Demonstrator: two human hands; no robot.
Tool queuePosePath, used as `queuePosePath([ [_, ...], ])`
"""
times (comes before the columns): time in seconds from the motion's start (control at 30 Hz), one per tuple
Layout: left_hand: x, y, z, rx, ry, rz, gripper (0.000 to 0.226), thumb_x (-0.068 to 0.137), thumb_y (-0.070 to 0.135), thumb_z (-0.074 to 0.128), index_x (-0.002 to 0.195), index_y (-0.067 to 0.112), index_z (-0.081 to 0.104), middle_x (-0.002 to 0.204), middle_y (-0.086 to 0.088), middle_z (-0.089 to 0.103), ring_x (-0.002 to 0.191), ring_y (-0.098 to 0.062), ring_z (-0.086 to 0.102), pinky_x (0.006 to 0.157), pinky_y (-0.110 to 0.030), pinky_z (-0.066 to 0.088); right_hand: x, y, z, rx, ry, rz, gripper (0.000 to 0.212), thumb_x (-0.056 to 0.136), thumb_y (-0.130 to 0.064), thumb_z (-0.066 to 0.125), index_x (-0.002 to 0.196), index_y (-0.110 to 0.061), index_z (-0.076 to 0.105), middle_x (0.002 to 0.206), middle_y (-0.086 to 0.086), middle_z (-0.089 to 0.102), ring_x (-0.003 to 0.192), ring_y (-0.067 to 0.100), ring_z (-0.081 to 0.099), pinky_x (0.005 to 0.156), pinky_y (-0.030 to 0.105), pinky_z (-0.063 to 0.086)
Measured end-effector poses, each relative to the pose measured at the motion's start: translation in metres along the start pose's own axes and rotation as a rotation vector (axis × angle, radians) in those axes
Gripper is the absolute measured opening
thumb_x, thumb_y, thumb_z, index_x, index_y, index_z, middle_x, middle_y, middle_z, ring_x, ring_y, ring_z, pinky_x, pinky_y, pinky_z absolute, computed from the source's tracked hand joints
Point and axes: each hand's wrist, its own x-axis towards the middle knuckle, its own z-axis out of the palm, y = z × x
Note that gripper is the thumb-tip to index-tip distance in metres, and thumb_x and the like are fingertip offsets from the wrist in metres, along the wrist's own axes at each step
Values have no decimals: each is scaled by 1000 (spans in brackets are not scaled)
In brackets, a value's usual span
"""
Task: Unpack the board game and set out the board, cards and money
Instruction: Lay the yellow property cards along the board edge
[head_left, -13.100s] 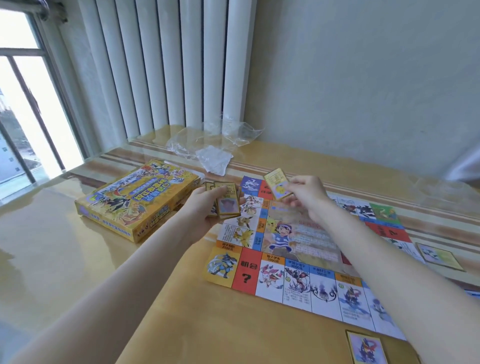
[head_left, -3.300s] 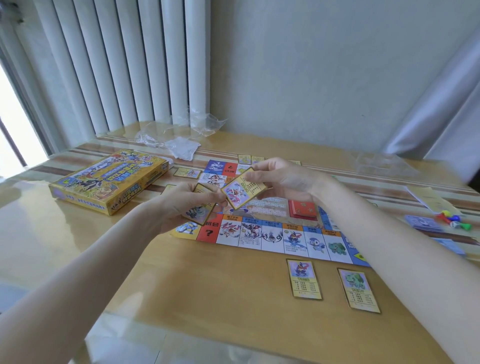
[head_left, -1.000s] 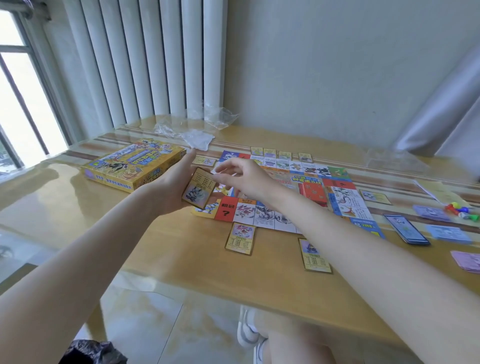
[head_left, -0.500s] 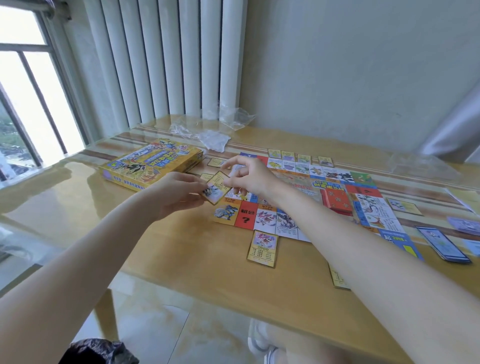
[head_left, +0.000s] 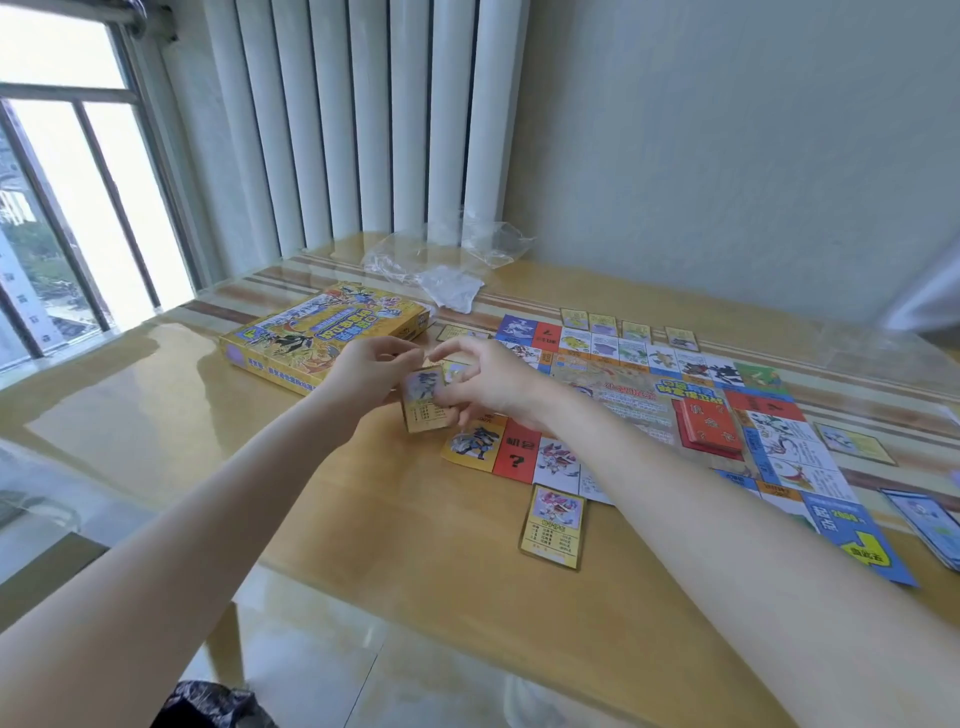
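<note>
The colourful game board (head_left: 644, 410) lies flat on the wooden table (head_left: 395, 519). My left hand (head_left: 369, 371) grips a small stack of yellow-framed cards (head_left: 423, 400) just off the board's left corner. My right hand (head_left: 488, 382) pinches the stack's top card from the right. One card (head_left: 553, 525) lies face up in front of the board's near edge. Several cards (head_left: 618, 327) line the far edge. A red card deck (head_left: 706, 428) sits on the board. The yellow game box (head_left: 322, 335) rests to the left.
Crumpled clear plastic wrap (head_left: 447, 260) lies at the back by the white radiator. More cards (head_left: 854, 441) and a blue-backed stack (head_left: 930, 519) lie to the right of the board. The table's near edge runs below my arms, with tiled floor under it.
Both hands stayed by the board's left corner and closed in on the stack, which now stands more upright. The view turned slightly left.
</note>
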Motion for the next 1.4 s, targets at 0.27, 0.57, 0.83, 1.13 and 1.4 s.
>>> queuePosePath([
  [0.27,1,-9,-2,260,-86,12,25,84,4,63,106,16,67,82,-2,57,70,-13,54,62,-18,49,1,4,9,-277,111,18,29,81,-7,71,107,-7,58,74,7,63,53,13,60,53,22,50],
  [0.57,6,-9,1,661,-62,99,30,83,10,63,112,17,65,113,-1,60,99,-18,55,83,-30,44,2,12,13,-557,149,-67,31,80,-21,72,107,-7,66,93,3,56,82,14,50,60,20,38],
  [0.83,24,-2,18,756,-91,222,45,94,2,34,130,20,52,143,-8,42,83,-18,52,64,-23,44,8,8,-56,-591,473,13,38,87,9,36,103,-3,68,116,13,64,102,24,59,86,31,47],
  [1.13,45,-13,41,939,-202,241,49,91,4,36,136,20,47,144,-4,39,132,-26,33,107,-36,31,2,43,-64,-730,170,-25,49,89,8,31,111,-16,67,127,10,52,125,28,37,102,46,35],
  [1.4,48,-9,45,895,-132,268,47,89,0,36,130,18,54,137,-5,47,125,-23,42,97,-32,37,0,49,-65,-796,111,-33,55,87,12,31,117,-21,63,127,4,49,125,26,37,102,44,34],
])
